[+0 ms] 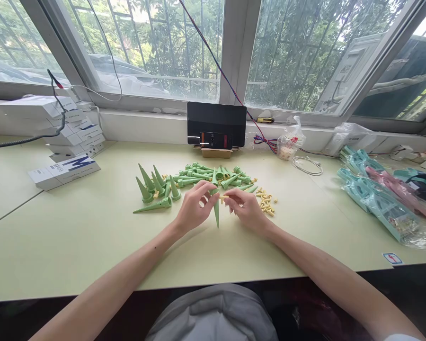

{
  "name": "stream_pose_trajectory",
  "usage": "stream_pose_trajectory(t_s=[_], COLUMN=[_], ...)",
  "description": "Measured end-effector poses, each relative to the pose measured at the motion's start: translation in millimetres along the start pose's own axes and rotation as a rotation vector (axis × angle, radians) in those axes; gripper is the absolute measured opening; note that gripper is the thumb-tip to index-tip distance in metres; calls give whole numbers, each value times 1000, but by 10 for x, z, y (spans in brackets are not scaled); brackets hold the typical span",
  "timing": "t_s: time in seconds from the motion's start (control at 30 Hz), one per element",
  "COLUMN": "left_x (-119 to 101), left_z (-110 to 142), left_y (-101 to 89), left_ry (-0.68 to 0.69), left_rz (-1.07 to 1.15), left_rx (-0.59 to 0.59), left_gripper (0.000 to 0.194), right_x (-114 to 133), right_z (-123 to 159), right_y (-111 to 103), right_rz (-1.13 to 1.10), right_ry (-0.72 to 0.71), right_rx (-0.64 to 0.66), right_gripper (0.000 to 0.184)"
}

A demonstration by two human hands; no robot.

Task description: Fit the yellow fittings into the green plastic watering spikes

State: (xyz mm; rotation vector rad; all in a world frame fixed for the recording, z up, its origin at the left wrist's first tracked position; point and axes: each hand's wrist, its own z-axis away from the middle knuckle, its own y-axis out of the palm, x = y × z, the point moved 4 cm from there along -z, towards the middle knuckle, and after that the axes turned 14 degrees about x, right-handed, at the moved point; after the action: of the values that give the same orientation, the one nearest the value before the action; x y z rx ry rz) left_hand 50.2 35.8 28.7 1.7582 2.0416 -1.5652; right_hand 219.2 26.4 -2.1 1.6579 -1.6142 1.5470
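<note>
My left hand (196,204) is closed on a green plastic spike (217,215), its fingers round the wide upper end and its tip pointing down. Close beside it, my right hand (246,206) pinches a small yellow plug (223,199) against or very near the spike's side; whether they touch I cannot tell. Behind both hands lies a heap of green spikes (199,174). To the left several spikes (147,182) stand upright on their wide ends, with one spike (152,205) lying in front of them. Small yellow plugs (267,203) are scattered to the right of my right hand.
A black tablet (216,118) with a phone (216,140) before it leans at the window. White boxes (74,132) are stacked at the left, with one box (64,172) in front. Bagged teal items (379,199), a white cable (307,165) and a plastic bag (290,142) lie right.
</note>
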Motion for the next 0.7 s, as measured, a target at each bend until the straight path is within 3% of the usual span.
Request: stream_pose_trajectory(t_s=[0.7], left_x=[142], left_z=[6], left_y=[38], left_ry=[-120], left_rz=[237], left_rx=[-17], left_gripper=[22], right_x=[91], right_z=[37], right_y=[-44], right_rz=[-25], right_ry=[-64], right_rx=[-93], right_gripper=[21])
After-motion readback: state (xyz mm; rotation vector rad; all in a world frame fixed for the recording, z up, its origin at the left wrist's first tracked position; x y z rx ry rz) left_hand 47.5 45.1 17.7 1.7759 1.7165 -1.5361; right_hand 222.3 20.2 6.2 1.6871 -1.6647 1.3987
